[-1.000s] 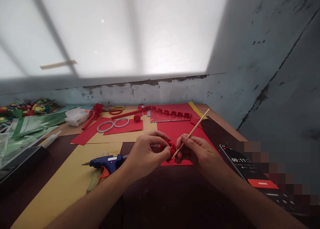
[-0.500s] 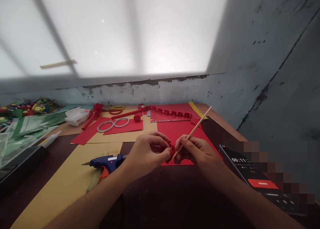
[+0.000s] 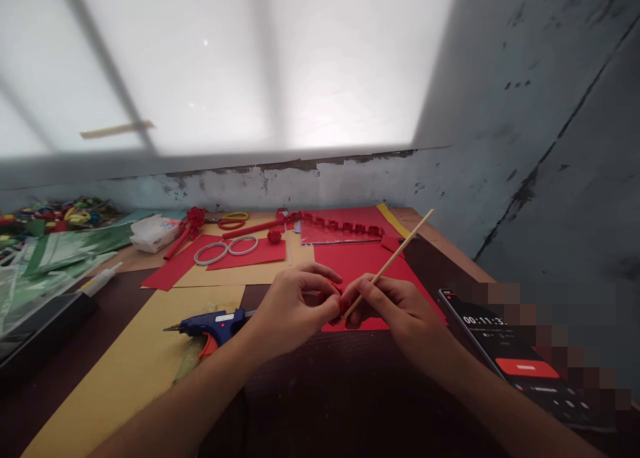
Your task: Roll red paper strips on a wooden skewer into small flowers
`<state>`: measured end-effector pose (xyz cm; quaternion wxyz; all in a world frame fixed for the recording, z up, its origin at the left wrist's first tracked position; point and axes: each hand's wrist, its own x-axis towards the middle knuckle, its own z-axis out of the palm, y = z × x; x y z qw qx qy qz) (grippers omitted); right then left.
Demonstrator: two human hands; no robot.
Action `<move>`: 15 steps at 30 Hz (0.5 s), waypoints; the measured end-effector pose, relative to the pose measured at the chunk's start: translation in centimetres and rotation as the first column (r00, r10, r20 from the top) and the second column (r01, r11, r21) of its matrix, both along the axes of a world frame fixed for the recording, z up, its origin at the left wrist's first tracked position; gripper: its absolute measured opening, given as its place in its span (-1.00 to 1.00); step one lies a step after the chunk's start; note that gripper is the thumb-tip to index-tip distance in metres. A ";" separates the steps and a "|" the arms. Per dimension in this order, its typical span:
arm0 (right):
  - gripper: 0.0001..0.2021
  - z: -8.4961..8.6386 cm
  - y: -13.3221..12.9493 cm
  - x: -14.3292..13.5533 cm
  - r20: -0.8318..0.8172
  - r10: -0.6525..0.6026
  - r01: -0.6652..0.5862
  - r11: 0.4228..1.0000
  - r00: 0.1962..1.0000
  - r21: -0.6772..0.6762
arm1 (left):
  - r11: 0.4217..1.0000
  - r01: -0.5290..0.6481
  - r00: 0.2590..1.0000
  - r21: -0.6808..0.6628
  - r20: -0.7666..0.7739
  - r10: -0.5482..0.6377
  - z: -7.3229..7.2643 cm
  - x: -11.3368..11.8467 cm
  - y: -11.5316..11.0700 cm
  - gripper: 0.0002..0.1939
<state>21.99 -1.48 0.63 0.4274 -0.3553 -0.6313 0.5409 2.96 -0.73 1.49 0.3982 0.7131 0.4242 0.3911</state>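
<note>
Between my hands is a small red paper flower (image 3: 337, 301), mostly covered by fingers. My left hand (image 3: 303, 305) pinches it from the left, thumb and fingers closed on it. A thin wooden stick (image 3: 399, 251) slants up to the right from my right hand (image 3: 387, 301), which grips it between thumb and fingers. The stick's lower end touches or nearly touches the red paper, and my right fingertips press there too. Beneath both hands lies a large red paper sheet (image 3: 360, 265).
A blue glue gun (image 3: 215, 323) rests on tan card (image 3: 125, 358) at left. Behind are two grey rings (image 3: 211, 253), scissors (image 3: 233, 219), a red paper rose (image 3: 275, 236) and a red curled strip (image 3: 345, 225). A phone (image 3: 505, 345) lies at right; a white box (image 3: 156, 233) stands back left.
The stick's upper end has shifted slightly right and up as my right hand turns a little. My left hand stays almost still, holding the red flower.
</note>
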 end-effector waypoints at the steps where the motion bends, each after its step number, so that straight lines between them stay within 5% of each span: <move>1: -0.64 0.0 0.0 0.0 0.007 -0.008 0.008 1.000 1.000 0.005 | 1.000 0.001 1.000 -0.002 0.000 -0.001 0.0 0.0 0.0 -0.83; 15: -0.61 -0.2 0.0 0.1 0.043 -0.070 0.068 0.997 0.997 0.047 | 0.999 0.024 1.000 0.028 -0.020 -0.024 -0.3 0.3 -0.1 -0.79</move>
